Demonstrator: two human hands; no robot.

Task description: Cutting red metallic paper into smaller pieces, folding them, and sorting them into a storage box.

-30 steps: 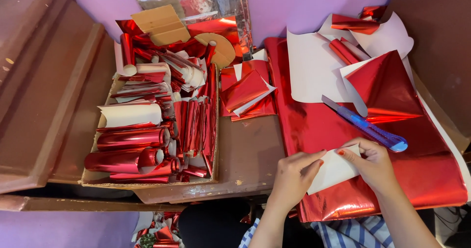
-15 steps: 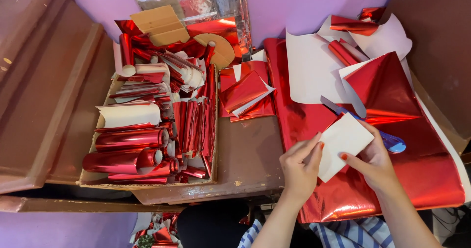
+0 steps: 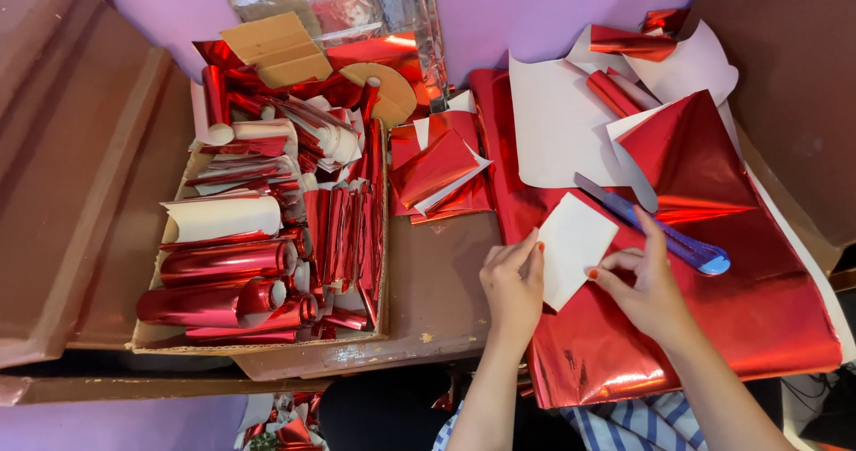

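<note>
Both hands hold one small white-backed piece of foil paper (image 3: 571,244) over a large red foil sheet (image 3: 713,326) on the brown table. My left hand (image 3: 513,291) pinches its left edge, and my right hand (image 3: 644,286) grips its lower right corner. A blue utility knife (image 3: 669,230) lies on the red sheet just beyond my right hand.
A cardboard box (image 3: 267,353) at left is packed with several red foil rolls and strips. Folded red foil squares (image 3: 437,170) lie in the middle. White-backed sheets (image 3: 557,121) and a folded red sheet (image 3: 691,161) lie at the back right, before a purple wall.
The hands lifted the white piece off the red sheet's near edge and turned it, so its white side now faces up, tilted between both hands.
</note>
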